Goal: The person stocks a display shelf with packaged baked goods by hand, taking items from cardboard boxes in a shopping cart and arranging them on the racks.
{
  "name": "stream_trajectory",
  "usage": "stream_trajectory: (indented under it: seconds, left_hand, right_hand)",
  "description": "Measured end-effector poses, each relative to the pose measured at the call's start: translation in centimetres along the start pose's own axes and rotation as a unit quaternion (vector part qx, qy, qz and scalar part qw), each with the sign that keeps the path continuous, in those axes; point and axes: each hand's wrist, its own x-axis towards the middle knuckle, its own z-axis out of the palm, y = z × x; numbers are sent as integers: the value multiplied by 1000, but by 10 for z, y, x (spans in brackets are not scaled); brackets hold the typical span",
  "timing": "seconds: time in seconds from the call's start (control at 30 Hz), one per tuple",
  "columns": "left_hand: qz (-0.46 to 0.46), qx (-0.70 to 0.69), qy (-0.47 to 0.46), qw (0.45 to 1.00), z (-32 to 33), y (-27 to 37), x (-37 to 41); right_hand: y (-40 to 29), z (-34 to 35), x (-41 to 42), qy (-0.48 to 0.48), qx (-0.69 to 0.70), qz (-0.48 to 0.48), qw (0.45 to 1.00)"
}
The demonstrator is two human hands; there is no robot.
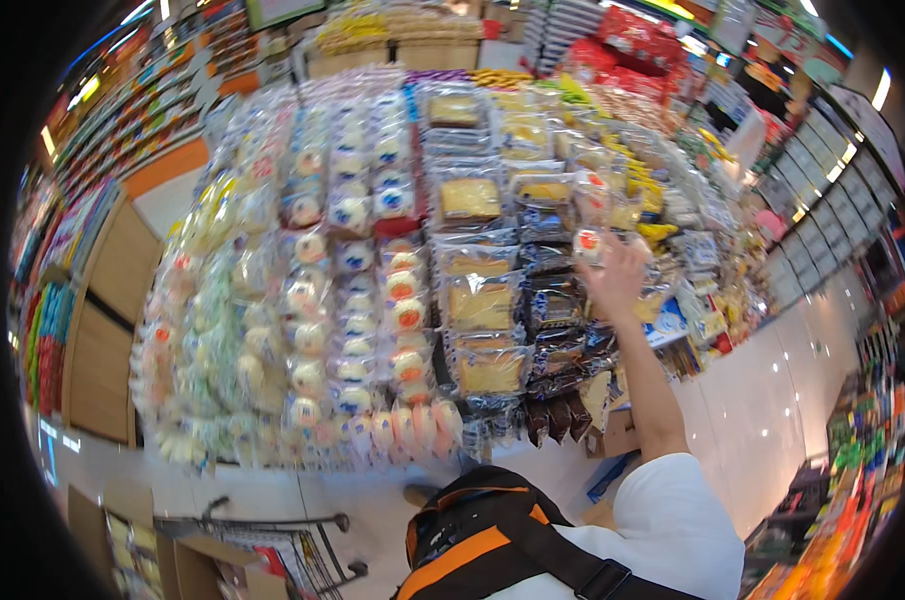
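My right hand (616, 274) reaches over the right part of a large display of packaged buns and cakes, its fingers spread. Just beyond the fingertips lies a clear-wrapped round bun with an orange-red mark (589, 241); whether the hand touches or holds it cannot be told. Left of the hand are dark-wrapped packets (556, 300) and a column of clear-wrapped sliced cakes (482, 304). Further left run rows of round white buns with orange marks (407, 313) and blue marks (353, 214). My left hand is out of view.
A metal shopping cart (295, 551) stands at the lower left beside open cardboard boxes (197, 566). A black and orange bag (467, 517) hangs at my front. Wooden shelving (107, 322) borders the left, and goods racks (835, 187) stand at the right. A person (767, 90) is in the upper right background.
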Motion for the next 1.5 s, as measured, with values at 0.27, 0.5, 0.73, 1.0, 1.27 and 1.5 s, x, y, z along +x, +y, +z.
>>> stream_trajectory:
  seconds: [0.27, 0.5, 0.73, 1.0, 1.27, 1.5]
  left_hand:
    - [-145, 123, -188, 964, 23, -105, -82]
    - [-231, 262, -330, 877, 64, -247, -208]
    - [-306, 328, -350, 822, 63, -315, -263]
    - [-330, 353, -364, 796, 67, -328, -285]
    - [-315, 411, -505, 690, 71, -338, -307]
    - [-433, 423, -535, 590, 58, -343, -322]
  right_hand:
    - [24, 46, 17, -75, -17, 23, 997]
    - [37, 57, 24, -60, 72, 69, 993]
    - [35, 61, 23, -26, 0, 42, 999]
    - [31, 50, 40, -83, 67, 113, 988]
    - [-62, -35, -36, -81, 550, 128, 821]
    - [-175, -85, -143, -387, 645, -94, 652]
